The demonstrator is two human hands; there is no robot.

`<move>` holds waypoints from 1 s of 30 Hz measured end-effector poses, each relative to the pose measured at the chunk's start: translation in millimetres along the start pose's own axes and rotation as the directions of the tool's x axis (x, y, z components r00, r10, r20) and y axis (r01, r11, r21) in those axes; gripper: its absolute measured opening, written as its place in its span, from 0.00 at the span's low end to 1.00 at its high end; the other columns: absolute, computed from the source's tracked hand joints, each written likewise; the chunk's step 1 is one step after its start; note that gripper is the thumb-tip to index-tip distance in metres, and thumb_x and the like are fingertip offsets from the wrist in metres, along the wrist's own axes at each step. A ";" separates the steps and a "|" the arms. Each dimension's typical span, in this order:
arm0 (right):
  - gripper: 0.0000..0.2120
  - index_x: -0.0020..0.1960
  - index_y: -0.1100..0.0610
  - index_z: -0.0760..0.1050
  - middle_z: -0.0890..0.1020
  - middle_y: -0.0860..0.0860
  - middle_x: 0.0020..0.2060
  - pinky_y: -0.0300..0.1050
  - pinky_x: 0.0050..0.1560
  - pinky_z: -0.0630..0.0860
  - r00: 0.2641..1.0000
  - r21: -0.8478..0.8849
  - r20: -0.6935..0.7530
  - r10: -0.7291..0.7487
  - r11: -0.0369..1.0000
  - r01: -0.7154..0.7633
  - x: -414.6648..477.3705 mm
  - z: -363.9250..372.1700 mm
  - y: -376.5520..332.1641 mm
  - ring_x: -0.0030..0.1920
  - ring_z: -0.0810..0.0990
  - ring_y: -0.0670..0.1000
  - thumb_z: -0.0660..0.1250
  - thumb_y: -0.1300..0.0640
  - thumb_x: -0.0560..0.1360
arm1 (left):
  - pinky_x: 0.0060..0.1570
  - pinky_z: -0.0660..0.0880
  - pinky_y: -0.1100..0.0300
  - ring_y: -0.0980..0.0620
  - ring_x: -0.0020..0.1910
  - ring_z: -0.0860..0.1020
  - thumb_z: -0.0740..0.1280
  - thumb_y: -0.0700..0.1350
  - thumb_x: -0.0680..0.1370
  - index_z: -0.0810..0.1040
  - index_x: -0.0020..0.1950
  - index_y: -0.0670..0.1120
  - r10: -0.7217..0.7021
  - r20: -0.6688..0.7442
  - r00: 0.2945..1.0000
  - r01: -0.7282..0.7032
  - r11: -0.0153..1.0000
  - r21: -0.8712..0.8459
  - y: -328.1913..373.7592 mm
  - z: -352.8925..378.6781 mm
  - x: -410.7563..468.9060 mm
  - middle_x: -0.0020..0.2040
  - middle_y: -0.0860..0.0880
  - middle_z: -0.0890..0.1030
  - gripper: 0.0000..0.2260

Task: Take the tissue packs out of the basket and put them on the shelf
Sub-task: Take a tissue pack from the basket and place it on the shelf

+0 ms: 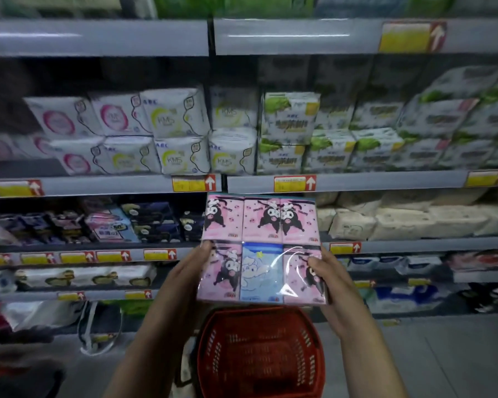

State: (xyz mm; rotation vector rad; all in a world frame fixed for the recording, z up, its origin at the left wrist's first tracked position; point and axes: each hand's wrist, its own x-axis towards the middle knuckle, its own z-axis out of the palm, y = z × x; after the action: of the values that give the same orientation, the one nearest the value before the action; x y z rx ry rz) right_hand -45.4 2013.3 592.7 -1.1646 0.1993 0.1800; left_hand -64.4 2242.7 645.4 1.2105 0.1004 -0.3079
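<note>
Both forearms rise on either side of the red basket [213, 340] and close in above it. The left hand [194, 267] grips the tissue multipack [259, 242] at its lower left edge, thumb pressed on the front. The right hand [329, 278] pinches the lower right edge, thumb curled over the wrap. The pack is upright, facing us, straight above the basket and well clear of its rim. Higher above the basket, the shelf [385, 181] rail crosses just behind the pack's top edge.
</note>
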 end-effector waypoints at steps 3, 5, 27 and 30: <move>0.57 0.68 0.54 0.71 0.81 0.56 0.59 0.56 0.61 0.74 1.000 0.000 0.002 -0.016 1.000 0.016 -4.2 3.2 -9.1 0.60 0.79 0.56 0.82 0.38 0.41 | 0.29 0.80 0.58 0.45 0.38 0.85 0.61 0.51 0.74 0.79 0.53 0.41 -0.076 -0.111 0.991 0.074 0.997 -0.028 8.3 13.0 2.3 0.42 0.40 0.85 0.17; 0.56 0.66 0.52 0.72 0.82 0.54 0.58 0.54 0.55 0.78 1.000 0.007 0.002 -0.031 1.000 0.031 -7.2 4.5 -19.8 0.58 0.80 0.55 0.82 0.38 0.40 | 0.35 0.82 0.53 0.42 0.42 0.85 0.62 0.52 0.73 0.79 0.54 0.42 -0.015 -0.077 0.997 0.014 1.000 -0.006 13.4 13.4 3.4 0.45 0.39 0.85 0.18; 0.38 0.60 0.51 0.78 0.83 0.53 0.56 0.42 0.43 0.80 0.972 -0.011 0.189 -0.141 0.989 0.146 3.8 32.5 -71.6 0.55 0.82 0.52 0.80 0.42 0.53 | 0.60 0.71 0.32 0.35 0.59 0.78 0.71 0.51 0.72 0.72 0.64 0.38 0.097 -0.112 0.989 -0.101 0.995 -0.026 48.5 8.9 14.5 0.59 0.34 0.79 0.26; 0.46 0.63 0.52 0.76 0.83 0.54 0.55 0.43 0.40 0.80 0.965 -0.030 0.218 -0.148 0.987 0.158 3.0 38.4 -72.1 0.54 0.83 0.53 0.81 0.39 0.48 | 0.61 0.70 0.31 0.34 0.59 0.78 0.71 0.52 0.69 0.71 0.65 0.37 0.095 -0.113 0.989 -0.100 0.994 -0.037 54.0 5.5 12.1 0.59 0.34 0.79 0.30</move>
State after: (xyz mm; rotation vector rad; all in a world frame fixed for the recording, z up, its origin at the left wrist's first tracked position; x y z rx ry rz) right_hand -22.6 2021.1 670.8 -1.1930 -0.0863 0.1738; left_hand -37.8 2252.5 693.3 1.1857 0.1432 -0.1524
